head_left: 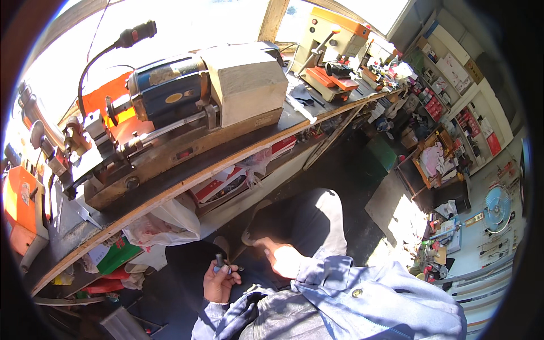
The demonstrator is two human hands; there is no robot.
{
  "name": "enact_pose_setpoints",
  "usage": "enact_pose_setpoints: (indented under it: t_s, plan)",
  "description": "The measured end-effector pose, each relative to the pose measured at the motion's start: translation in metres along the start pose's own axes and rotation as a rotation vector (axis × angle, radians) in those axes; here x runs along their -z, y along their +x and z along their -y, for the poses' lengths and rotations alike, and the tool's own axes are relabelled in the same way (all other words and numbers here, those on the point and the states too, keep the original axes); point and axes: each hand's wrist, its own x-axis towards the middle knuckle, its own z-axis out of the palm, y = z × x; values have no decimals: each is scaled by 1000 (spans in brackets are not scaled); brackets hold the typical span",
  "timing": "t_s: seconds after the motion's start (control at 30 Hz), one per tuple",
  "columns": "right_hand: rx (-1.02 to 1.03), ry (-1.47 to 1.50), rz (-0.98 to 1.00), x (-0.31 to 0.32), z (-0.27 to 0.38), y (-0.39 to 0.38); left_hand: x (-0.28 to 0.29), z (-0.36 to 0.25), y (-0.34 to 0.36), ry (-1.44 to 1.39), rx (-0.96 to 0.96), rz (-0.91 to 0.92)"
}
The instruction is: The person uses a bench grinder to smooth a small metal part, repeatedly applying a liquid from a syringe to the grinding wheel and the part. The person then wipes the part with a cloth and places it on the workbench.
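Low in front of my lap, my left hand [219,285] is closed around a small dark grey cylinder [220,260] with a bluish lower part, its end sticking up past the fingertips. To the right of it, my right hand [284,259] rests above my dark trouser leg. Its fingers point left, apart from the thumb, and nothing shows between them. A pale curved shape [247,238] lies just beyond those fingertips; its kind is unclear.
A bench-top machine [170,96] with a blue motor stands on the long workbench [192,181]. An orange machine [21,212] is at its left end, another [331,42] further right. A white plastic bag [164,224] hangs below. Shelves and a blue fan [497,208] line the right.
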Motion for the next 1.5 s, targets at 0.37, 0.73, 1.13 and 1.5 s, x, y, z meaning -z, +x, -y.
enact_pose_setpoints:
  t_s: [0.37,0.73,1.13,1.5]
  plan:
    - [-120,63,-83,-17,-64,-17,-6,0,28,26,175,90]
    - [-284,253,-330,1,-153,-19,-27,17,65,257,291,-16]
    - [196,739,-942,198,-86,102,-38,29,90,441,291,-100]
    - [79,-241,-843,283,-4,172,-38,18,82,449,232,-89]
